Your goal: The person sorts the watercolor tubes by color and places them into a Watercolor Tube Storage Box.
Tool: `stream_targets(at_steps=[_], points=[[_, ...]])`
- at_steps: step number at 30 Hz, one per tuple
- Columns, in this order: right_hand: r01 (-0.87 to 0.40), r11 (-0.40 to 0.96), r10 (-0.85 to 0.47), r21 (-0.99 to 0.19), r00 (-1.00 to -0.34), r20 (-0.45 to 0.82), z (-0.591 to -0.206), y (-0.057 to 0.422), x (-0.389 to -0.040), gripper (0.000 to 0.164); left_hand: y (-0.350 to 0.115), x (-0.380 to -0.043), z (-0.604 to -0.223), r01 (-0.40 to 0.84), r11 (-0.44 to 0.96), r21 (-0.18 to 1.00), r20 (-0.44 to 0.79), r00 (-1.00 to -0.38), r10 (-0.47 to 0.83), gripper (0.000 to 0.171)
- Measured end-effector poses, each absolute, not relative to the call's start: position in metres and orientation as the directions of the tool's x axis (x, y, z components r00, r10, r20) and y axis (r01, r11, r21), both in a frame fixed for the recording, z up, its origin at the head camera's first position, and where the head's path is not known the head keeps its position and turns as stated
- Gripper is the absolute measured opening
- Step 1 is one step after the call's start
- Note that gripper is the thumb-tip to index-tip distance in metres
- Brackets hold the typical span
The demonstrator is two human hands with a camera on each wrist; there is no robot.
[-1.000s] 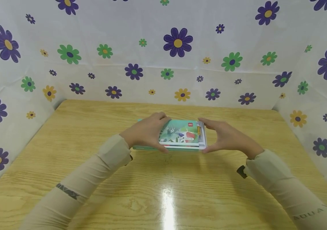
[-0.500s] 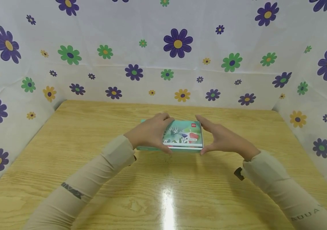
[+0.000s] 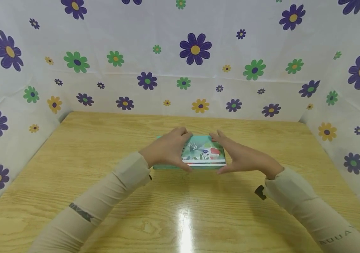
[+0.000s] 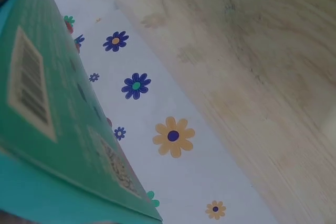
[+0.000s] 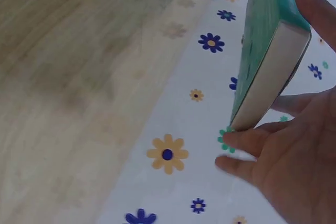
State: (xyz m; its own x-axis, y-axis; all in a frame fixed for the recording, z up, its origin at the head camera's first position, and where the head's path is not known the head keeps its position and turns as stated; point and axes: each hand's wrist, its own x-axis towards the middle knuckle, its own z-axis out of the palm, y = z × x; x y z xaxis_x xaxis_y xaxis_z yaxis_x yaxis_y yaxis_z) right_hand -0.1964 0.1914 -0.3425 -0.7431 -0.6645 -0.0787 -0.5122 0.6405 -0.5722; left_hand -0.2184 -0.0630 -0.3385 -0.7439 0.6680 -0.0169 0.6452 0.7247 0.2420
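Note:
A flat teal cardboard box (image 3: 203, 151), printed with flowers and leaves, is held above the table between both hands. My left hand (image 3: 168, 149) grips its left part, thumb along the near edge and fingers over the far edge. My right hand (image 3: 244, 156) holds the right end, its thumb at the near corner and its fingers at the far corner. A barcode (image 4: 31, 82) shows on the box's green face in the left wrist view. The pale inner tray's end (image 5: 275, 74) faces the right palm in the right wrist view, about level with the sleeve's edge. The contents are hidden.
The wooden table (image 3: 104, 211) spreads out below and around the hands. A white cloth (image 3: 167, 28) with purple, green and yellow flowers stands as a wall behind it and at both sides.
The pale tray, which stuck out of the box's right end with a yellow item showing, has slid inside. My right hand has moved left; my left hand and the box have shifted slightly right.

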Motion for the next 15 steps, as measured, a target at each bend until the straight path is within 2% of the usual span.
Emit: stream_targets(at_steps=[4, 8, 15], points=[[-0.586, 0.706, -0.644, -0.398, -0.765, -0.015, -0.337, 0.180, -0.195, 0.108, -0.059, -0.215, -0.339, 0.649, 0.717, 0.252, 0.016, -0.744, 0.668, 0.104], [-0.645, 0.720, -0.654, -0.256, -0.754, 0.059, -0.336, 0.166, -0.196, 0.111, -0.054, -0.212, -0.338, 0.659, 0.701, 0.272, 0.049, -0.737, 0.674, 0.102], [-0.680, 0.701, -0.674, -0.212, -0.730, 0.113, -0.337, 0.150, -0.194, 0.108, -0.050, -0.208, -0.339, 0.675, 0.692, 0.257, 0.060, -0.726, 0.686, 0.108]])
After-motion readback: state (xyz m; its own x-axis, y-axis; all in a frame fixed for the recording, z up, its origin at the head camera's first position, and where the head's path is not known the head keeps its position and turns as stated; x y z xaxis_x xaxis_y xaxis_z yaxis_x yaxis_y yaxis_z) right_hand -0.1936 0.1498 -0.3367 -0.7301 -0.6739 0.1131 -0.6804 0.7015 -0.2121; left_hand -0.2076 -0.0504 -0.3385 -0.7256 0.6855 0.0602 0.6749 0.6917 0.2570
